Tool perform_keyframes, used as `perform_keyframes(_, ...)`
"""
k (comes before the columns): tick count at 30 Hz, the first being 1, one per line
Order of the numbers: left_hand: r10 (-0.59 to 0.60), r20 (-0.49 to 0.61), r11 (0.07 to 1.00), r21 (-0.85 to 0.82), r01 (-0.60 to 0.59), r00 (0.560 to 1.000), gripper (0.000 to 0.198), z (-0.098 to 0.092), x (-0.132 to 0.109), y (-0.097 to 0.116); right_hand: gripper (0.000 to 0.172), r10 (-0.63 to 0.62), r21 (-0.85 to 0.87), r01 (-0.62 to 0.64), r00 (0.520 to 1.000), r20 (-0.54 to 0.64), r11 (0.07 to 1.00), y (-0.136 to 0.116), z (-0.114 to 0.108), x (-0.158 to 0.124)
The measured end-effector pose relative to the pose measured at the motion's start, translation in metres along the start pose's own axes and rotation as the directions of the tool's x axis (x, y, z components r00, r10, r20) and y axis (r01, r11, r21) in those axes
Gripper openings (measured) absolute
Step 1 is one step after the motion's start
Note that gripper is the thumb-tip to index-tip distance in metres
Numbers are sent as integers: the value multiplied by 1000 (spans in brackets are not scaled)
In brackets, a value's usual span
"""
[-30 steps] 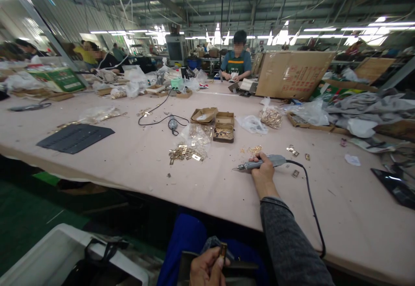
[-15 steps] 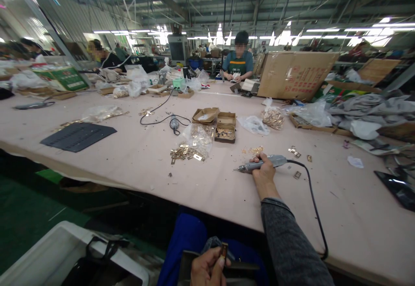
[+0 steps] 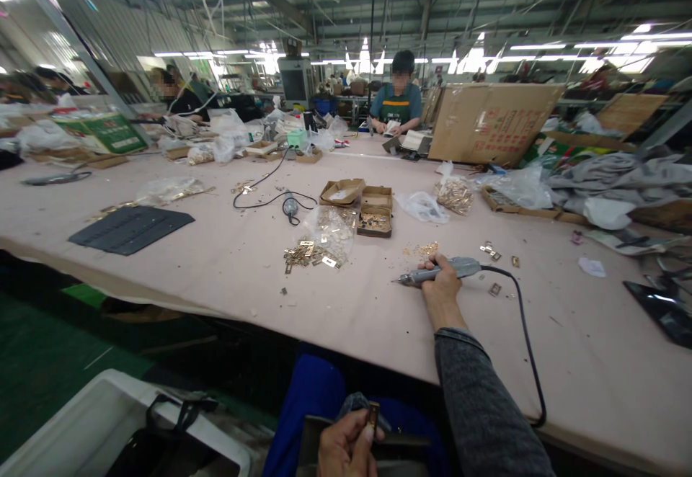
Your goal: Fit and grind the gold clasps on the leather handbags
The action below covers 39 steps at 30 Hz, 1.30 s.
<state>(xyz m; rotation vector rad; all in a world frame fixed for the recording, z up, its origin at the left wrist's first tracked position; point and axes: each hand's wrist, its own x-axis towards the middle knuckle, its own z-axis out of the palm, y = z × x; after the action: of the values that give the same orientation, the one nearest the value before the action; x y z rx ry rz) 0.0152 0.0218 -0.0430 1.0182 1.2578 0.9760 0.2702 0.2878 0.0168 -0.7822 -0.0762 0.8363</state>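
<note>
Grey driver point(image 3: 463, 268), R hand point(image 3: 442, 290), axis crosswise, tip L

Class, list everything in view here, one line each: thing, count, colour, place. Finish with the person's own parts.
Table: one, pinkish-beige, centre
Corded tool: one, grey, in right hand
Metal piece: one, gold-coloured, in left hand
Metal plates: many, brassy, mid-table
Small boxes: at least two, brown, mid-table
Flat sheet: one, dark grey, table's left
Plastic bags: several, clear, across table
Large cardboard: one, brown, far right
Tub: one, white, lower left
Co-workers: several, nearest green-aproned, background
Background clutter: too jumbled to count
Left hand: one, over lap
Right hand: one, grey-sleeved, at table
</note>
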Motion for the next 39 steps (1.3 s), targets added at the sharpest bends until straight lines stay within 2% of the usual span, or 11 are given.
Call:
perform_keyframes(7,27,9,999,-17,-27,1000,63,0,0,-2,29,-24,3,24,998,-50,1000,0,1,1)
perform_keyframes(20,-6,56,998,57,3,998,63,-4,1,-4,28,-64,-18,62,989,-133,998,5,2,9)
perform_keyframes(29,-26,81,997,75,20,996,62,-4,2,-3,26,-29,16,32,985,-171,999,0,6,4)
perform_keyframes(34,-26,120,997,80,16,992,54,-2,3,15,21,75,38,-71,992,-101,997,-20,4,-17)
perform_keyframes(39,-76,124,997,13,75,989,37,1,-4,35,18,162,4,-162,984,77,987,-50,-19,-75)
